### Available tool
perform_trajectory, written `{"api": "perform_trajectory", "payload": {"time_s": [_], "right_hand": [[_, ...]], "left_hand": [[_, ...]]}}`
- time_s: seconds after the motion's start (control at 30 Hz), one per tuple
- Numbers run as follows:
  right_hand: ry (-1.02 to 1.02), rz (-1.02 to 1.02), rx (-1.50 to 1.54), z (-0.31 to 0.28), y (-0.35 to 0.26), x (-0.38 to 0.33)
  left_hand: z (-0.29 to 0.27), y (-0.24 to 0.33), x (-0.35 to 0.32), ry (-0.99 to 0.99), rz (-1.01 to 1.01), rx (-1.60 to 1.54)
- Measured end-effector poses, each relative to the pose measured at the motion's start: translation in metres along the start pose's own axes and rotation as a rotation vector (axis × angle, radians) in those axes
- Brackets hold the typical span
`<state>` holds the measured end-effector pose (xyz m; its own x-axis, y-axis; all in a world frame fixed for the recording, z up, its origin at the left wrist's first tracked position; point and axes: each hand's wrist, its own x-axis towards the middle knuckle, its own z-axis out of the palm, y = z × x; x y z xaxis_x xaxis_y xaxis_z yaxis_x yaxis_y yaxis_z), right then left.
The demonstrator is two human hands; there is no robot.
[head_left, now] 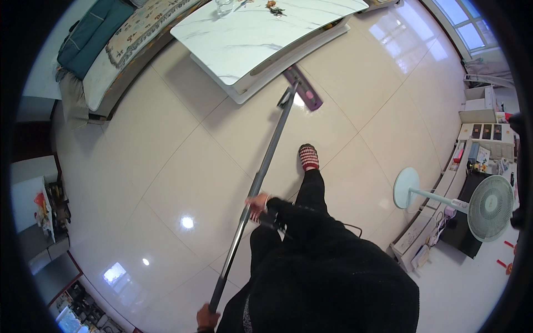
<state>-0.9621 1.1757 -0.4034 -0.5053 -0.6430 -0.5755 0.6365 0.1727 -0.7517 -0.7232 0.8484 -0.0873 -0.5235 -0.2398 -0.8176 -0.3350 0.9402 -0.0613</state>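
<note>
A flat mop (271,147) slants across the view, its long grey and silver pole running from lower left up to a purple mop head (311,98). The head lies on the tiled floor, its far end close against or slightly under the base of the marble-topped coffee table (250,41). My left hand (207,318) is closed around the pole's near end at the lower edge. Farther up, about midway along, my right hand (257,204) wraps the pole; its fingers are slightly blurred. The mop head's underside is hidden.
A sofa (125,53) with a patterned cover stands at the upper left. At right are a white standing fan (491,208), its round base (407,187) on the floor, and a low cabinet (416,233) with cables. My foot in a red-striped shoe (308,157) is ahead.
</note>
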Motion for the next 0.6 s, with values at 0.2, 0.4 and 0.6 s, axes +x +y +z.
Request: {"api": "perform_trajectory", "payload": {"time_s": [0.2, 0.4, 0.6], "right_hand": [[0.358, 0.605, 0.842, 0.135, -0.030, 0.010], [0.459, 0.436, 0.924, 0.130, -0.045, 0.041], [0.782, 0.222, 0.842, -0.006, -0.041, 0.030]], "left_hand": [[-0.012, -0.146, -0.111, -0.141, -0.253, 0.094], [-0.110, -0.114, -0.132, -0.063, -0.288, 0.262], [-0.156, -0.031, -0.009, 0.018, -0.079, 0.289]]}}
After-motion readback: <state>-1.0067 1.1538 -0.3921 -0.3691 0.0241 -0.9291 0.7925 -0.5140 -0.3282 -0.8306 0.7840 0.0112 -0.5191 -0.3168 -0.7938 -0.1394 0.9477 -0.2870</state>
